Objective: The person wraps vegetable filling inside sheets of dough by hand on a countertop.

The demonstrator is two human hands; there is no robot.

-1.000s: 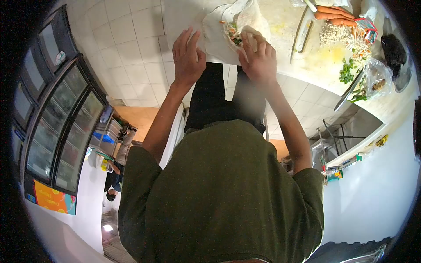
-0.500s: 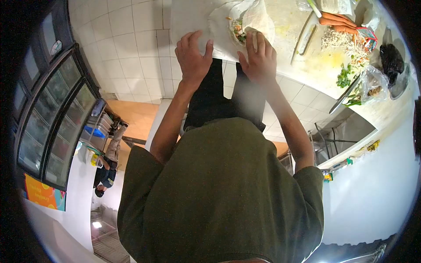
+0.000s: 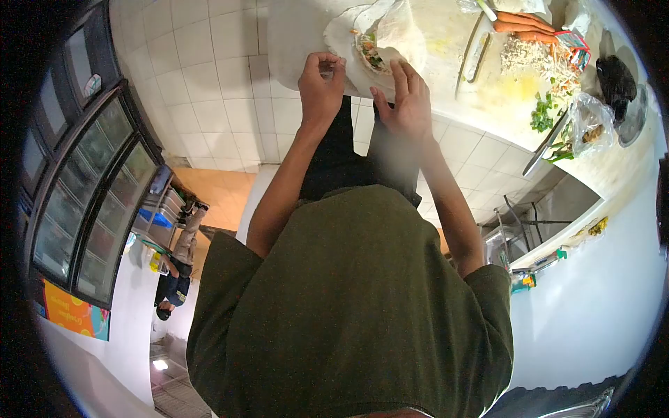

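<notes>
A thin round flatbread [image 3: 411, 45] lies partly folded at the near edge of the counter. A strip of shredded vegetable filling [image 3: 371, 53] with green and orange bits shows along its middle. My left hand [image 3: 323, 89] has its thumb and fingers curled together at the flatbread's near left edge, seeming to pinch it. My right hand [image 3: 408, 106] rests its stretched fingertips on the flatbread's near right edge, beside the filling, with the thumb apart.
To the right on the counter [image 3: 446, 90] lie a long pale-handled tool [image 3: 474, 56], carrots [image 3: 523, 26], shredded vegetables [image 3: 533, 61], chopped greens [image 3: 541, 113], a knife [image 3: 547, 143] and a clear plastic bag [image 3: 592, 125]. Another person [image 3: 174, 282] stands far off at left.
My left hand has moved right to the flatbread's edge, and its spread fingers have curled in. My right hand has shifted slightly left and nearer to me, fingers still stretched.
</notes>
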